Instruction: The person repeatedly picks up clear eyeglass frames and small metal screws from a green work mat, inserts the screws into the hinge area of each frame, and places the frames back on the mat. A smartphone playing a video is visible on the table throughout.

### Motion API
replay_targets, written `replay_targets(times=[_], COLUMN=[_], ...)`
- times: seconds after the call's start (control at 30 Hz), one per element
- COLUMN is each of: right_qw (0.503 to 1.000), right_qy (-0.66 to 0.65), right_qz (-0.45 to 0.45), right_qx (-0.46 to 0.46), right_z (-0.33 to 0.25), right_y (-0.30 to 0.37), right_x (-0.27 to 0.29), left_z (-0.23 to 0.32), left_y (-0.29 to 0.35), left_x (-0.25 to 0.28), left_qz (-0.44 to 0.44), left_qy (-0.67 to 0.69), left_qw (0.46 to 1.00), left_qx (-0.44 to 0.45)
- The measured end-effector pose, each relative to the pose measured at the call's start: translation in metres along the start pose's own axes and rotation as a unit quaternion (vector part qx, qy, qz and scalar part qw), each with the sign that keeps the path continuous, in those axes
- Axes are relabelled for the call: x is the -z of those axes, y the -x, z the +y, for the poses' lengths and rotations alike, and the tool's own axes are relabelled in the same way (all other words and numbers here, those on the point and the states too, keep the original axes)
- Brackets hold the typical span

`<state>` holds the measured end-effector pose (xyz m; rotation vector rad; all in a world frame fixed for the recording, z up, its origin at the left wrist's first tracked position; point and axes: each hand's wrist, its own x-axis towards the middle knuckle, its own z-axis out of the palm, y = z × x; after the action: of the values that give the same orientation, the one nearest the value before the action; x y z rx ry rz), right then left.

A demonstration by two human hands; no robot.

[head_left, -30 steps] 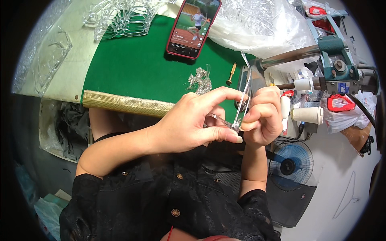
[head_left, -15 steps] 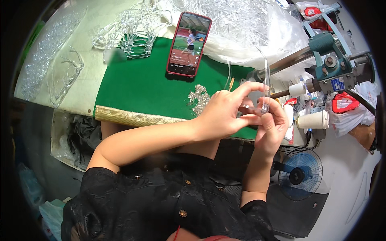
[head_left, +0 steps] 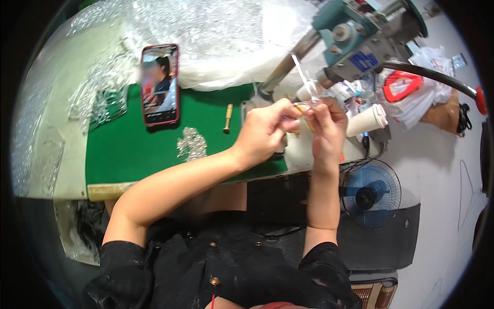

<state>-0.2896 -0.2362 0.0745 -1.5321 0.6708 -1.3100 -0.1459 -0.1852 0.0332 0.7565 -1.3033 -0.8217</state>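
A clear plastic eyeglass frame (head_left: 312, 91) is held up between my two hands above the right end of the green mat (head_left: 216, 110). My right hand (head_left: 329, 129) is closed, pinching it near the right side by thumb and fingers. My left hand (head_left: 267, 129) is closed too, fingers curled at the frame's left part, which it mostly hides. One clear temple points up and away; another shows faintly beyond my left hand. A small pile of silvery metal bits (head_left: 192, 144) lies on the mat, left of my hands. A brass-coloured pin-like tool (head_left: 228, 118) lies between pile and hand.
A phone (head_left: 160, 85) playing a video stands on the mat. Clear frames (head_left: 105, 105) are heaped left of it, with bagged ones (head_left: 221, 36) behind. A teal bench press (head_left: 339, 33) rises just beyond my hands. A white roll-like cylinder (head_left: 366, 121) and a fan (head_left: 368, 195) are at right.
My view has swung to the right, so the mat, phone and pile sit further left and the press looks closer. Both hands still hold the eyeglass frame, now nearer the press.
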Motion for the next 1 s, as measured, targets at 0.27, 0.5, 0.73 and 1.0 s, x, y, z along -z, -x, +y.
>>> replay_targets(times=[0.27, 0.5, 0.73, 1.0], right_qw=[1.000, 0.956, 0.929, 0.921], right_qy=[-0.006, 0.087, -0.093, -0.019], right_qz=[0.025, 0.188, 0.014, 0.091], right_qx=[-0.016, 0.207, 0.357, 0.379], right_z=[0.001, -0.018, -0.121, -0.116], right_y=[-0.008, -0.032, -0.052, -0.036], right_x=[0.014, 0.039, 0.044, 0.014], left_z=[-0.011, -0.012, -0.016, -0.009], left_y=[-0.014, -0.019, -0.020, -0.017], left_x=[-0.017, -0.017, -0.024, -0.011], left_qz=[0.003, -0.002, 0.015, 0.018], left_qy=[0.009, 0.011, 0.036, -0.036], left_qw=[1.000, 1.000, 0.999, 0.999], left_qx=[0.013, 0.024, 0.037, -0.021])
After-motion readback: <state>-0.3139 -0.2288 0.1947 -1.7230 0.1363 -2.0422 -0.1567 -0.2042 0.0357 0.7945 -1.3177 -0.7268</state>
